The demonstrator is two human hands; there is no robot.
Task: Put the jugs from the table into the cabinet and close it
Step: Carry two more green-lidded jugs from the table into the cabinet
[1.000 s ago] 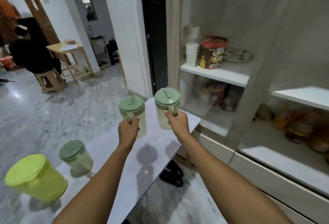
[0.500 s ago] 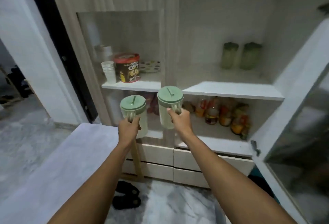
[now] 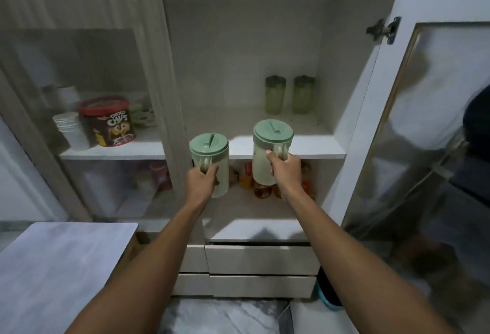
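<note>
Jugs are in the air in front of the open cabinet (image 3: 328,42), one in each hand, neither yet set down. The left jug (image 3: 212,164) hangs level with the front edge of the middle shelf (image 3: 313,145), just before the cabinet's centre post, while the right jug (image 3: 269,150) is raised a little higher, its green lid already above shelf level and lined up with the open compartment. Two tall green containers (image 3: 289,95) stand at the back of that shelf, leaving bare space in front of them. The glass door (image 3: 437,127) is swung wide to the right. Only a corner of the table (image 3: 61,267) shows at lower left, with nothing on the visible part, so whether more jugs wait there cannot be told. By this reckoning the task is midway: carrying is nearly done for this pair, while placing them and shutting the door remain. Both arms reach forward, nearly straight. The left hand (image 3: 201,182) has its fingers curled tight around the left jug's handle, knuckles up; the right hand (image 3: 285,170) wraps the other handle the same way, thumb pressed along the jug's side.
</note>
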